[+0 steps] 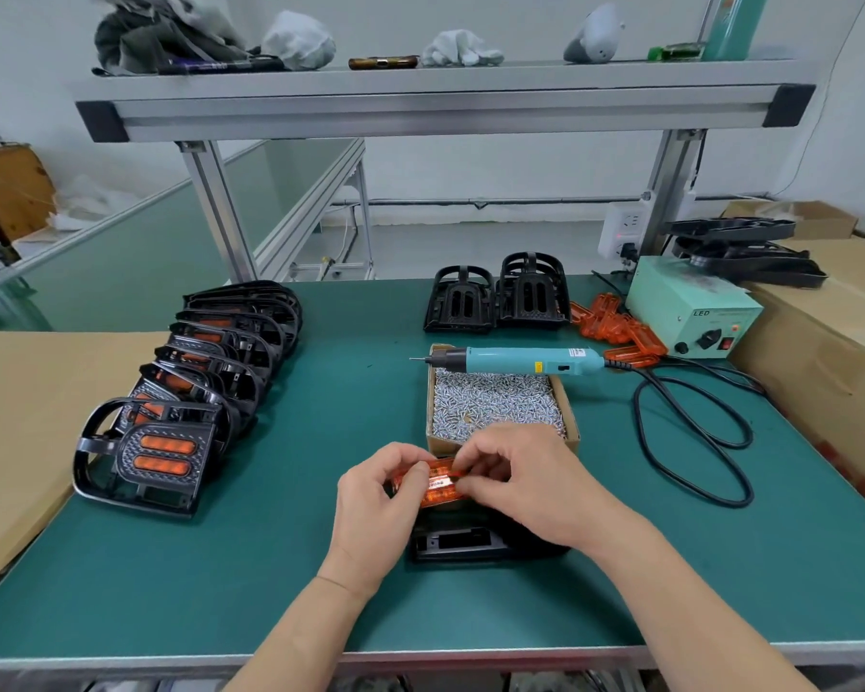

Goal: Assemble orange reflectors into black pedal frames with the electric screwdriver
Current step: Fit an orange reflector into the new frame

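Orange reflector point(440, 484) is pinched by left hand point(375, 511) and right hand point(525, 481) over a pedal frame point(463, 541); finished pedals point(166, 457) are stacked leftward, screwdriver point(515, 361) untouched.

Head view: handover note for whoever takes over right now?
Left hand and right hand both pinch one orange reflector over a black pedal frame.
Electric screwdriver lies unheld across the screw box.
Done: row of finished pedals at left.
Left: seat and screw this reflector. Then two empty frames at the back, with loose reflectors beside the controller.
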### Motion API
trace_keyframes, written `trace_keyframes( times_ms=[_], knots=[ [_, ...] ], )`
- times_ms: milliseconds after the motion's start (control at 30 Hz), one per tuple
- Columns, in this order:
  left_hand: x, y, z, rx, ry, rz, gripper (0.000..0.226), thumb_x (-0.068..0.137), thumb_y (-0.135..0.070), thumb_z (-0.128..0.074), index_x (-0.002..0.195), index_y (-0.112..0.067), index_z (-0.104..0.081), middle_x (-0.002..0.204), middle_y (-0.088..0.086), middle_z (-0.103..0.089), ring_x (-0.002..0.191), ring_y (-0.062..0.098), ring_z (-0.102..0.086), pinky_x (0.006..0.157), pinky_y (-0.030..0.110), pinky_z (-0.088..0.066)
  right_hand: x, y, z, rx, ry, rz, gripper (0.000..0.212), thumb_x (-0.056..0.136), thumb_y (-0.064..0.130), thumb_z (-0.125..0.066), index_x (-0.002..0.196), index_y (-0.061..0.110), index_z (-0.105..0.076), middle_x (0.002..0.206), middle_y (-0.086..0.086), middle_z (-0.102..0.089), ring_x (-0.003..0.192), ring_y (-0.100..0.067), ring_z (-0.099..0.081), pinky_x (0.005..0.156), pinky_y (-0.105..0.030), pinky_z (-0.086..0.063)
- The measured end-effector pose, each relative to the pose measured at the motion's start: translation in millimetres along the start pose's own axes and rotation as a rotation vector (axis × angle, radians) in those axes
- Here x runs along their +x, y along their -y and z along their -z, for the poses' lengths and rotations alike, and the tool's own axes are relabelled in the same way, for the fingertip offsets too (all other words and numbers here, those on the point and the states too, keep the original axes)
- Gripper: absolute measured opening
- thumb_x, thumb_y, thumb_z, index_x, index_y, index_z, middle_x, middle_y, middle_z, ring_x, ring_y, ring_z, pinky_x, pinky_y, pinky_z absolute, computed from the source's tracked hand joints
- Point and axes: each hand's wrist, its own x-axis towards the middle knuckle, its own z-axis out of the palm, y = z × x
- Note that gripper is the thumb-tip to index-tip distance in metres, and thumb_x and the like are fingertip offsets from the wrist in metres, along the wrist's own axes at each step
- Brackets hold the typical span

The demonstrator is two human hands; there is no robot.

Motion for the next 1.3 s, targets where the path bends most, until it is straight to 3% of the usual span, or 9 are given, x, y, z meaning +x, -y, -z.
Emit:
trace_keyframes(
  times_ms=[167, 267, 367, 467, 733, 833, 1000, 1167, 1300],
  knots=[
    [-1, 0, 1, -0.038, 0.068, 0.031, 0.012, 0.089, -0.018, -0.063, 0.084, -0.023, -0.073, 0.08, -0.001, -0.073, 0.08, 0.023, -0.068, 0.078, 0.044, -0.056, -6, -5, 3, -0.045, 0.019, -0.038, 0.01, 0.087, 0.016, -0.076, 0.09, 0.025, -0.075, 0.089, 0.013, -0.068, 0.084, -0.005, -0.065, 0.08, -0.029, -0.055],
    [0, -3, 1, -0.116, 0.037, 0.016, 0.019, 0.092, -0.026, -0.055, 0.09, -0.02, -0.074, 0.087, 0.001, -0.074, 0.086, 0.02, -0.068, 0.08, 0.03, -0.055, -7, -6, 11, -0.128, -0.02, -0.05, 0.008, 0.089, 0.019, -0.075, 0.089, 0.027, -0.075, 0.089, 0.015, -0.068, 0.085, -0.002, -0.062, 0.08, -0.025, -0.052],
    [3, 0, 2, -0.172, -0.094, 0.036, 0.023, 0.099, -0.013, -0.052, 0.089, -0.017, -0.073, 0.078, 0.003, -0.071, 0.078, 0.015, -0.066, 0.076, 0.018, -0.051, -6, -10, 26, -0.102, -0.143, -0.117, 0.01, 0.086, 0.018, -0.078, 0.086, 0.028, -0.075, 0.083, 0.015, -0.069, 0.082, -0.002, -0.063, 0.078, -0.023, -0.052],
    [5, 5, 2, -0.187, -0.16, 0.066, 0.028, 0.099, -0.002, -0.051, 0.086, -0.016, -0.072, 0.074, 0.002, -0.069, 0.075, 0.012, -0.064, 0.075, 0.015, -0.049, -6, -13, 32, -0.082, -0.199, -0.175, 0.013, 0.083, 0.018, -0.079, 0.081, 0.031, -0.074, 0.081, 0.014, -0.068, 0.077, -0.004, -0.062, 0.074, -0.019, -0.049],
    [7, 7, 2, -0.149, -0.151, 0.074, 0.035, 0.092, 0.003, -0.058, 0.077, -0.027, -0.07, 0.076, -0.002, -0.071, 0.078, 0.011, -0.066, 0.073, 0.015, -0.049, -9, -2, 19, -0.177, 0.003, -0.131, 0.005, 0.085, 0.024, -0.079, 0.083, 0.028, -0.076, 0.09, 0.011, -0.057, 0.084, -0.002, -0.052, 0.077, -0.024, -0.042],
    [7, 9, 2, -0.096, -0.127, 0.075, 0.034, 0.088, 0.003, -0.062, 0.075, -0.028, -0.071, 0.078, -0.002, -0.071, 0.078, 0.014, -0.065, 0.073, 0.018, -0.05, -11, 0, 13, -0.251, 0.05, -0.146, 0.002, 0.087, 0.029, -0.077, 0.085, 0.028, -0.077, 0.095, 0.012, -0.054, 0.093, -0.005, -0.05, 0.082, -0.026, -0.042],
    [6, 6, 2, -0.006, -0.056, 0.054, 0.03, 0.082, 0.003, -0.069, 0.073, -0.025, -0.072, 0.079, -0.002, -0.066, 0.077, 0.016, -0.061, 0.073, 0.026, -0.048, -10, 1, 13, -0.285, 0.076, -0.188, 0.003, 0.086, 0.031, -0.078, 0.086, 0.028, -0.076, 0.094, 0.011, -0.051, 0.091, -0.005, -0.048, 0.075, -0.022, -0.04],
    [3, 1, -1, 0.263, 0.129, -0.065, 0.024, 0.076, -0.005, -0.074, 0.068, -0.027, -0.07, 0.093, -0.008, -0.056, 0.1, 0.012, -0.052, 0.087, 0.019, -0.039, -8, 0, 12, -0.362, 0.132, -0.205, 0.004, 0.084, 0.03, -0.078, 0.085, 0.028, -0.075, 0.094, 0.009, -0.049, 0.091, -0.008, -0.049, 0.078, -0.028, -0.046],
    [4, -2, -4, 0.366, 0.184, -0.133, 0.02, 0.076, -0.006, -0.073, 0.066, -0.022, -0.066, 0.098, -0.011, -0.05, 0.104, 0.012, -0.044, 0.091, 0.021, -0.035, -7, 0, 13, -0.368, 0.164, -0.214, 0.005, 0.085, 0.031, -0.078, 0.084, 0.028, -0.074, 0.093, 0.01, -0.049, 0.091, -0.008, -0.049, 0.079, -0.029, -0.045]
  ],
)
